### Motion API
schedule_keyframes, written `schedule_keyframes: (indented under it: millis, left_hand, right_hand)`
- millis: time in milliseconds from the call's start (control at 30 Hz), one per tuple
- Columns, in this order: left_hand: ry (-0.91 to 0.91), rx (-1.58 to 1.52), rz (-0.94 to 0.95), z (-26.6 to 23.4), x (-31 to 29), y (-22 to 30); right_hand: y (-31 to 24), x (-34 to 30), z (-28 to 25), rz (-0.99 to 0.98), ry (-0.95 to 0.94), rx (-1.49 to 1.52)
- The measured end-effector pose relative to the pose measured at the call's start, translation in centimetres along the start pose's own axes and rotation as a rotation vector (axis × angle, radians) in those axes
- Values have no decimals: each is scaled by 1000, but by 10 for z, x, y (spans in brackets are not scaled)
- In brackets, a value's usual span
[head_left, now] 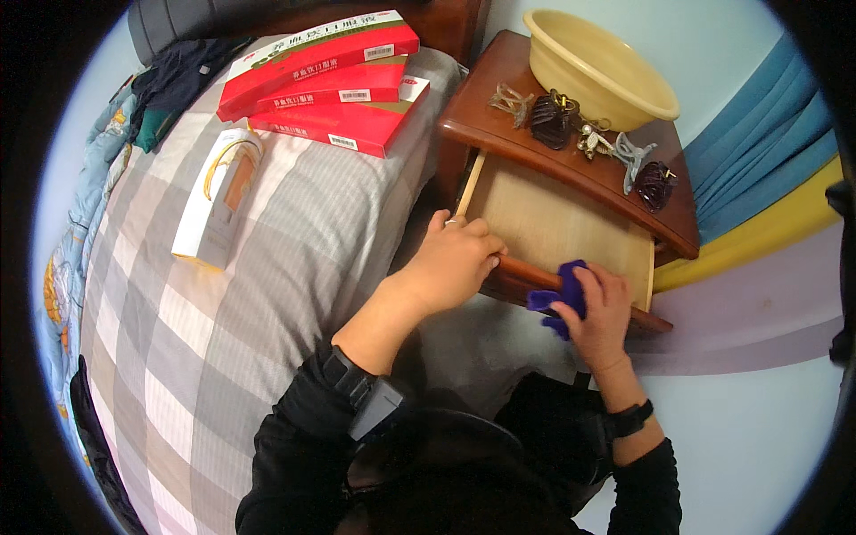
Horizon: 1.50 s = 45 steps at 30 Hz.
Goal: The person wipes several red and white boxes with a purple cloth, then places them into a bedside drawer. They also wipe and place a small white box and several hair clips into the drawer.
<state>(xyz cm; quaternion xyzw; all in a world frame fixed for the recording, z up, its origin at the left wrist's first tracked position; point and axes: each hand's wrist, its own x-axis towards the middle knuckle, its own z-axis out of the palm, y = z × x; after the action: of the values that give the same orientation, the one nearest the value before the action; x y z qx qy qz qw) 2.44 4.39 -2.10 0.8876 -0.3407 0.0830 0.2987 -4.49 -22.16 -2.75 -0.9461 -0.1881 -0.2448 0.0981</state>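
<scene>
The left hand (459,259) is clamping curled fingers over the near left corner of the open drawer (544,209), and the right hand (599,312) is gripping a purple cloth (571,299), bunching it over the drawer's near edge, towards the right! Beyond, hair clips (553,122) are sitting on the nightstand (495,67), a yellow basin (571,76) standing behind; left, red boxes (308,98) are lying on the bed (294,232).
</scene>
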Motion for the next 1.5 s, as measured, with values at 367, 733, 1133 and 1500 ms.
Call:
schedule_keyframes:
  millis: [367, 733, 1133, 1500]
  left_hand:
    - [326, -1434, -802, -15, 8, -47]
    - [285, -640, -573, 1, 6, -21]
    - [90, -371, -305, -6, 1, -22]
    - [13, -294, -307, -15, -1, -15]
  right_hand:
    - [0, 28, 5, -53, -103, -96]
    - [-77, 78, 51, -76, -65, -13]
    - [73, -44, -61, 142, -167, -125]
    - [-2, 9, -4, -60, -100, -42]
